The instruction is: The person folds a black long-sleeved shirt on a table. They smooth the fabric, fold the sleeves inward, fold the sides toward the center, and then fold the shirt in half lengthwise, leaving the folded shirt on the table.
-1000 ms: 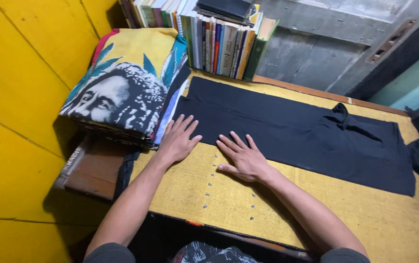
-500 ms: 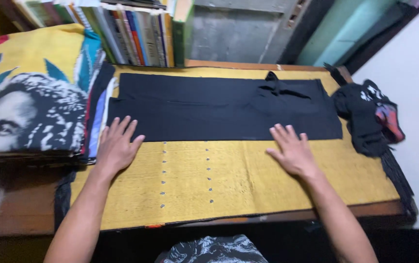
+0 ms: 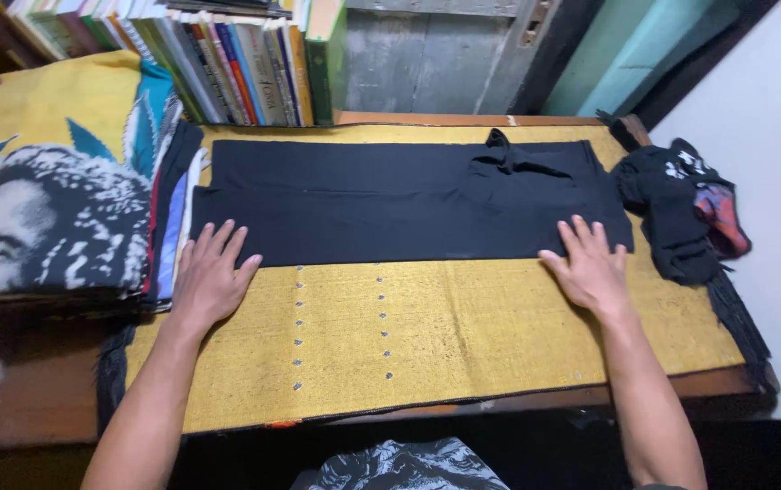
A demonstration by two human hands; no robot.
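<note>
A long black garment (image 3: 390, 200) lies flat and folded lengthwise on a yellow woven cloth (image 3: 427, 327) that covers the table. My left hand (image 3: 211, 277) rests flat, fingers spread, on the garment's near left corner. My right hand (image 3: 592, 268) lies flat with fingers apart on the near right corner. Neither hand grips anything.
A stack of folded clothes (image 3: 55, 200) topped by a yellow printed shirt sits at the left. A row of upright books (image 3: 227, 59) stands at the back. A crumpled black garment (image 3: 681, 209) with a red patch lies at the right table edge.
My right hand has slid along the garment's near edge from the left part to the right end. The view has swung to the right. My left hand stays at the left corner.
</note>
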